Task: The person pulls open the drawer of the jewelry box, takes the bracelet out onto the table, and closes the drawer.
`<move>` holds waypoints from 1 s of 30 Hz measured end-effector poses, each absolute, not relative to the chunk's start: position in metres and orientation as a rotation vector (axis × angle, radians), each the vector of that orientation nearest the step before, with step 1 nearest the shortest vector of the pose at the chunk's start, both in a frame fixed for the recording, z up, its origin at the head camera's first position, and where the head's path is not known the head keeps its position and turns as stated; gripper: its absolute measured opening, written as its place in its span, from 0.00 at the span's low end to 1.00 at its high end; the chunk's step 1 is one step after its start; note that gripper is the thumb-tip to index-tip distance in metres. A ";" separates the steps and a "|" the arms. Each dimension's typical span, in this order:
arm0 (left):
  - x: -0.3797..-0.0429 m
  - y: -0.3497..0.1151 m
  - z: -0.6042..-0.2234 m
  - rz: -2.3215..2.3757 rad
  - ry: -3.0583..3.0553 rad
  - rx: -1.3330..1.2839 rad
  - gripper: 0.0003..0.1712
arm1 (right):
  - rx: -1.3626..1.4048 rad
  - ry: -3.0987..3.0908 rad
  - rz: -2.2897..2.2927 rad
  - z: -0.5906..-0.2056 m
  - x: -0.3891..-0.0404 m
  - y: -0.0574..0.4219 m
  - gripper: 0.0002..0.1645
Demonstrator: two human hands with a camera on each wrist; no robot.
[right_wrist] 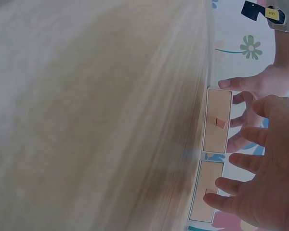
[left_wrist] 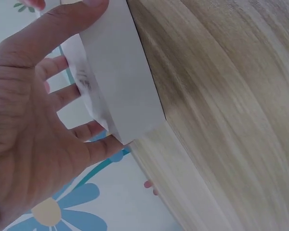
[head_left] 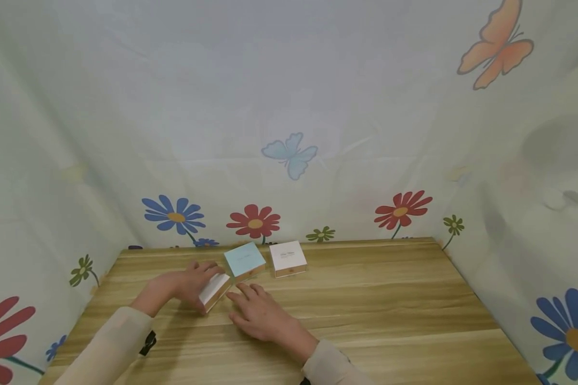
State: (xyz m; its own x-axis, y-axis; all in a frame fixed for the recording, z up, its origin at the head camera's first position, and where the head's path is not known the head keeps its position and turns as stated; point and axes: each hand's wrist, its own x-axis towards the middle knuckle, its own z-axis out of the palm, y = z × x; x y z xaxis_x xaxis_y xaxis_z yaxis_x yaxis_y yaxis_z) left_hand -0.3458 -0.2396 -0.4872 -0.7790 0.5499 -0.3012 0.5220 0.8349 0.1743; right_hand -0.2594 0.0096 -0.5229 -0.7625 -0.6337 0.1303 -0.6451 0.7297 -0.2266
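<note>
My left hand [head_left: 189, 284] grips a small white-topped box [head_left: 215, 292] at the left of the table, thumb on the near end and fingers over the far side. In the left wrist view, that box [left_wrist: 123, 72] has a plain white side towards the camera; its tan side [right_wrist: 217, 106], with a small tab, shows in the right wrist view. Just right of it, my right hand [head_left: 266, 316] hovers low with fingers loosely spread, holding nothing. A light blue box [head_left: 244, 259] lies behind the hands, beside a white box [head_left: 288, 255] with small print.
The wood-grain table [head_left: 390, 305] stretches away to the right. A pale cloth backdrop [head_left: 212, 133] with printed flowers and butterflies surrounds its back and sides. A black strap piece [head_left: 147, 343] hangs at the left wrist.
</note>
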 end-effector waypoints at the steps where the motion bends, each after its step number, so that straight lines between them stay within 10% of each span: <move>1: -0.345 -0.239 -0.486 0.118 2.672 0.804 0.59 | 1.063 -2.886 0.406 -0.523 -0.259 0.010 0.31; 30: -0.335 -0.226 -0.484 0.327 2.813 0.850 0.54 | 1.024 -2.917 0.433 -0.519 -0.262 0.027 0.32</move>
